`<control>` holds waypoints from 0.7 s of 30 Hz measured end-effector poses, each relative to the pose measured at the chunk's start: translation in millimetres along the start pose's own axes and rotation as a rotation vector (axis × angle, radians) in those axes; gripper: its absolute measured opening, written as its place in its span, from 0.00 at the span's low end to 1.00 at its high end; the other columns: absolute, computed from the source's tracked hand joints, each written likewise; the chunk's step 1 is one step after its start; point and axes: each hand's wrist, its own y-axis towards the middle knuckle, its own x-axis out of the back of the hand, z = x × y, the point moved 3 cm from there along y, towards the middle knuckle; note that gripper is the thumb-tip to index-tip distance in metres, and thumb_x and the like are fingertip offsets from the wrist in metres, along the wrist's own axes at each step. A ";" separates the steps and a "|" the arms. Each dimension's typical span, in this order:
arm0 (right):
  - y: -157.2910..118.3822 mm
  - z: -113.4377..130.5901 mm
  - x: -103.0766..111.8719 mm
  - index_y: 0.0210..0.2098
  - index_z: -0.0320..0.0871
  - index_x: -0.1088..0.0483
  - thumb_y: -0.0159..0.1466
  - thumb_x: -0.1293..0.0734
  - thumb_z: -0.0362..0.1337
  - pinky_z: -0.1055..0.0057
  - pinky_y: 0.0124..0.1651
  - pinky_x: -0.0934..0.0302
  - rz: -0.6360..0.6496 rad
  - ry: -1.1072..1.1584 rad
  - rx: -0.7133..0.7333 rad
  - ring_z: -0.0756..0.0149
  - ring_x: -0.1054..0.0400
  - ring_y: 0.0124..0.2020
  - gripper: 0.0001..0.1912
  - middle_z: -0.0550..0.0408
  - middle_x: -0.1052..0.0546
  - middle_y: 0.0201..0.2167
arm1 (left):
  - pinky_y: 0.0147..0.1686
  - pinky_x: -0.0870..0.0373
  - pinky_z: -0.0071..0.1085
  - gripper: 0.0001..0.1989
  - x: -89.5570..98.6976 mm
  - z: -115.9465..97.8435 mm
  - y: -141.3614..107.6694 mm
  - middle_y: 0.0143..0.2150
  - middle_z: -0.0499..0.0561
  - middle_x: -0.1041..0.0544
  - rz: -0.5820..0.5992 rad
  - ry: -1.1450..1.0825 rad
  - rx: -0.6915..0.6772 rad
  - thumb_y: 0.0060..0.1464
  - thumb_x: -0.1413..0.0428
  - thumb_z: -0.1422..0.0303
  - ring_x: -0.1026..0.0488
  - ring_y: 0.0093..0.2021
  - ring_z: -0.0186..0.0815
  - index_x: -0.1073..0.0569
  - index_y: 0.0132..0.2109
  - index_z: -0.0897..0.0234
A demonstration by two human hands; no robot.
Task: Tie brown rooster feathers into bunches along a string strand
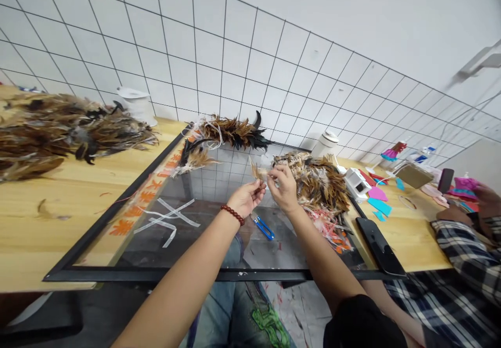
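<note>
"Bare forearms [191, 272] loom closest. What's left?"

"Brown feather heap [50, 129] on the wooden table [31, 254], then white strips [174, 213] on the framed panel [117, 274]."

"And the hands?"

"Left hand [248, 199] pinches a small tan feather [254, 169] above the panel; blue snips [264, 228] lie below. Right hand [285, 189] curls just beside; whether it grips the feather, I can't tell. Another feather pile [326, 178] sits farther right."

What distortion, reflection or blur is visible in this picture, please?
Head view: the wire grid slants, its squares looking larger at left, like wide-angle stretching; head view: the glass pane mirrors grid lines; head view: the small feather at the left hand looks soft, fine detail unclear.
</note>
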 end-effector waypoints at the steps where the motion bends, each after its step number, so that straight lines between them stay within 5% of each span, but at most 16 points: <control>1: -3.9 1.5 -0.2 0.36 0.45 0.28 0.60 0.37 0.36 0.65 0.46 0.39 0.044 -0.069 0.078 0.65 0.36 0.40 0.07 0.50 0.31 0.39 | 0.23 0.30 0.19 0.03 -0.2 -0.3 -0.3 0.26 0.50 0.26 0.013 -0.016 0.005 0.54 0.43 0.75 0.28 0.23 0.25 0.27 0.32 0.70; 8: -16.6 -1.6 -1.8 0.41 0.50 0.25 0.62 0.38 0.35 0.63 0.46 0.40 0.225 -0.277 0.230 0.64 0.37 0.41 0.12 0.48 0.32 0.43 | 0.24 0.30 0.19 0.02 0.7 -2.3 0.0 0.23 0.47 0.28 0.042 -0.011 0.024 0.51 0.41 0.76 0.30 0.22 0.24 0.27 0.32 0.69; 11: -15.7 -0.2 0.0 0.43 0.49 0.26 0.63 0.39 0.35 0.64 0.49 0.40 0.199 -0.227 0.196 0.65 0.36 0.41 0.13 0.48 0.31 0.45 | 0.24 0.30 0.20 0.03 2.4 -3.3 1.4 0.24 0.48 0.27 0.036 0.042 -0.034 0.51 0.40 0.75 0.29 0.23 0.25 0.28 0.32 0.69; 15: -12.1 -11.8 1.2 0.44 0.44 0.27 0.62 0.37 0.43 0.67 0.44 0.38 0.061 0.059 -0.157 0.67 0.35 0.36 0.15 0.50 0.29 0.40 | 0.22 0.32 0.20 0.06 1.9 -5.0 0.8 0.26 0.51 0.25 0.033 0.182 -0.167 0.49 0.38 0.72 0.29 0.23 0.26 0.29 0.30 0.69; 18: -14.3 -23.3 -10.3 0.31 0.42 0.27 0.59 0.37 0.53 0.71 0.35 0.38 0.243 0.417 -0.457 0.70 0.38 0.26 0.20 0.56 0.29 0.25 | 0.20 0.33 0.20 0.06 -0.7 -2.7 -1.3 0.23 0.50 0.27 0.061 0.316 -0.180 0.48 0.38 0.72 0.31 0.20 0.25 0.28 0.29 0.71; 21: -17.2 -25.8 -16.8 0.25 0.41 0.28 0.55 0.34 0.56 0.73 0.32 0.40 0.346 0.643 -0.595 0.72 0.39 0.24 0.22 0.59 0.30 0.21 | 0.21 0.32 0.20 0.06 -2.2 2.0 -2.2 0.24 0.51 0.27 0.103 0.403 -0.133 0.47 0.38 0.73 0.30 0.21 0.26 0.26 0.28 0.73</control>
